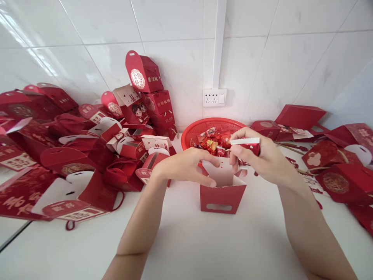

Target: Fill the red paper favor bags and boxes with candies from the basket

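A red gift box (223,198) with an oval cutout in its front stands upright on the white table, its top open and its pale inside showing. Over the box's left edge is my left hand (189,165), fingers apart and holding nothing. To the right and above the opening, my right hand (259,157) grips a small red packet (251,147) with a white edge between thumb and fingers. Behind the box sits a red perforated basket (190,132) holding wrapped candies (212,144), partly hidden by my hands.
Many red boxes (96,190) crowd the left side, and a stack of boxes (160,103) leans near the wall. More red boxes (346,182) lie at the right. A tiled wall with a socket panel (215,97) rises behind.
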The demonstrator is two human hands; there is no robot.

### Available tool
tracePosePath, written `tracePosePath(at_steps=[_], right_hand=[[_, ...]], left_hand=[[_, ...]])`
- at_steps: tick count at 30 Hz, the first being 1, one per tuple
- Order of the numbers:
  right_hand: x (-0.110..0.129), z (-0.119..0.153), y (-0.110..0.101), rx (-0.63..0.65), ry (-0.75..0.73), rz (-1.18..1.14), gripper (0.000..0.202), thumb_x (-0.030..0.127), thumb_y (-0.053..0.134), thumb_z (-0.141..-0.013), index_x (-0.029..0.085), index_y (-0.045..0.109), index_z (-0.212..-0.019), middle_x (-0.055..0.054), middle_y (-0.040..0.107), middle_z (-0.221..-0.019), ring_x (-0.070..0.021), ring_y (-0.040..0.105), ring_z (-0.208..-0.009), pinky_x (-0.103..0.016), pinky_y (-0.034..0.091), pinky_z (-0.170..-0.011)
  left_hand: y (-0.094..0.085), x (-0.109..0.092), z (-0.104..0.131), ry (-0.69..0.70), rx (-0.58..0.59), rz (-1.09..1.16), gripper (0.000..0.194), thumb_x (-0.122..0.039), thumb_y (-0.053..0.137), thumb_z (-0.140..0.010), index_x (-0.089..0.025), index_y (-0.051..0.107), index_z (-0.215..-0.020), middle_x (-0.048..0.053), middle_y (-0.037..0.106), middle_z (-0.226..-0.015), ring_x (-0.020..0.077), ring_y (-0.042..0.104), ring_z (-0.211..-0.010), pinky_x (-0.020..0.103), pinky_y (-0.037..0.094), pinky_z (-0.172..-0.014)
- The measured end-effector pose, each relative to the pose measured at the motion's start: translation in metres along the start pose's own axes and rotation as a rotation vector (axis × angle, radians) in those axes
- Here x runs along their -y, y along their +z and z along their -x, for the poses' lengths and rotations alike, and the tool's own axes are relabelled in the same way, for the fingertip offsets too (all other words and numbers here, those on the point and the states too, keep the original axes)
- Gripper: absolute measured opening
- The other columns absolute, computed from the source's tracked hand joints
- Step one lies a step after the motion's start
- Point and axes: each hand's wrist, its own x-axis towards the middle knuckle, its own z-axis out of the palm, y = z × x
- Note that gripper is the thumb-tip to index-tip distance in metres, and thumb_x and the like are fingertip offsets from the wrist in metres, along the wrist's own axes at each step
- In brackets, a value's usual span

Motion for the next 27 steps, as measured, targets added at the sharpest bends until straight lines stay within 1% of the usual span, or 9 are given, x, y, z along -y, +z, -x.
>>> tracePosePath(at_steps=[3, 5, 7, 10, 13, 16, 21, 24, 27], right_hand=[[-0.001, -0.003, -0.002, 0.01, 0.025, -0.213, 0.024, 0.047, 0.06, -0.093, 0.024, 0.052, -0.091, -0.002, 0.068, -0.072, -0.0228, 0.07, -0.062, -0.028, 0.05, -0.044], [0.0, -0.005, -0.004, 0.01, 0.024, -0.283, 0.021, 0.044, 0.059, -0.093, 0.023, 0.054, -0.089, -0.004, 0.071, -0.078, -0.0249, 0.072, -0.069, -0.032, 0.055, -0.048], [0.0, -0.005, -0.005, 0.006, -0.026, -0.255, 0.019, 0.041, 0.06, -0.093, 0.023, 0.059, -0.09, -0.005, 0.072, -0.087, -0.0248, 0.073, -0.081, -0.035, 0.059, -0.064], [0.001, -0.004, -0.005, -0.028, -0.151, -0.062, 0.018, 0.041, 0.062, -0.095, 0.023, 0.067, -0.092, -0.004, 0.072, -0.094, -0.0207, 0.069, -0.091, -0.034, 0.056, -0.08], [-0.002, -0.006, -0.002, -0.104, -0.228, 0.05, 0.016, 0.04, 0.067, -0.092, 0.024, 0.071, -0.089, -0.001, 0.07, -0.088, -0.0164, 0.065, -0.081, -0.029, 0.052, -0.074], [-0.006, -0.01, 0.001, -0.166, -0.272, 0.032, 0.013, 0.038, 0.07, -0.091, 0.025, 0.073, -0.089, 0.0, 0.07, -0.087, -0.0153, 0.064, -0.08, -0.027, 0.051, -0.071], [-0.01, -0.014, 0.007, -0.147, -0.281, 0.066, 0.016, 0.038, 0.069, -0.092, 0.023, 0.073, -0.089, -0.002, 0.071, -0.087, -0.0162, 0.064, -0.077, -0.028, 0.051, -0.067], [-0.012, -0.015, 0.01, -0.139, -0.297, 0.065, 0.017, 0.039, 0.069, -0.091, 0.022, 0.073, -0.089, -0.002, 0.071, -0.085, -0.0168, 0.064, -0.078, -0.028, 0.052, -0.068], [-0.013, -0.016, 0.012, -0.179, -0.29, 0.037, 0.018, 0.04, 0.07, -0.09, 0.022, 0.074, -0.089, -0.002, 0.07, -0.082, -0.0171, 0.064, -0.078, -0.029, 0.053, -0.069]], left_hand=[[0.0, 0.001, 0.0, 0.003, -0.009, -0.001, 0.047, -0.038, 0.081, -0.073, -0.024, 0.074, -0.117, 0.004, 0.073, -0.122, 0.0247, 0.068, -0.11, 0.029, 0.052, -0.09], [0.0, 0.001, 0.0, 0.008, -0.014, -0.001, 0.046, -0.038, 0.081, -0.073, -0.023, 0.074, -0.116, 0.004, 0.073, -0.121, 0.0249, 0.068, -0.109, 0.03, 0.052, -0.09], [-0.001, 0.0, 0.0, 0.013, -0.015, 0.006, 0.046, -0.037, 0.082, -0.073, -0.023, 0.074, -0.116, 0.004, 0.073, -0.121, 0.0249, 0.067, -0.111, 0.03, 0.052, -0.092], [-0.001, 0.0, -0.001, 0.016, -0.021, 0.012, 0.045, -0.037, 0.082, -0.073, -0.022, 0.074, -0.114, 0.005, 0.073, -0.122, 0.0254, 0.066, -0.114, 0.031, 0.051, -0.094], [-0.001, 0.003, -0.002, 0.026, -0.029, 0.016, 0.044, -0.037, 0.082, -0.074, -0.022, 0.074, -0.114, 0.006, 0.073, -0.122, 0.0254, 0.066, -0.114, 0.031, 0.05, -0.094], [-0.001, 0.006, -0.004, 0.053, -0.029, 0.028, 0.038, -0.036, 0.08, -0.076, -0.022, 0.074, -0.111, 0.005, 0.074, -0.12, 0.0242, 0.067, -0.112, 0.03, 0.05, -0.093], [0.002, 0.004, -0.009, 0.201, -0.07, -0.017, 0.019, -0.036, 0.074, -0.084, -0.02, 0.075, -0.094, 0.003, 0.073, -0.1, 0.0188, 0.067, -0.091, 0.027, 0.048, -0.08], [0.008, 0.0, -0.014, 0.255, -0.173, 0.016, 0.032, -0.043, 0.069, -0.088, -0.016, 0.066, -0.071, 0.0, 0.064, -0.079, 0.014, 0.057, -0.073, 0.025, 0.043, -0.066], [0.014, -0.003, -0.017, 0.27, -0.27, 0.082, 0.045, -0.043, 0.064, -0.092, -0.015, 0.053, -0.058, 0.0, 0.055, -0.072, 0.0119, 0.049, -0.067, 0.025, 0.039, -0.062]])
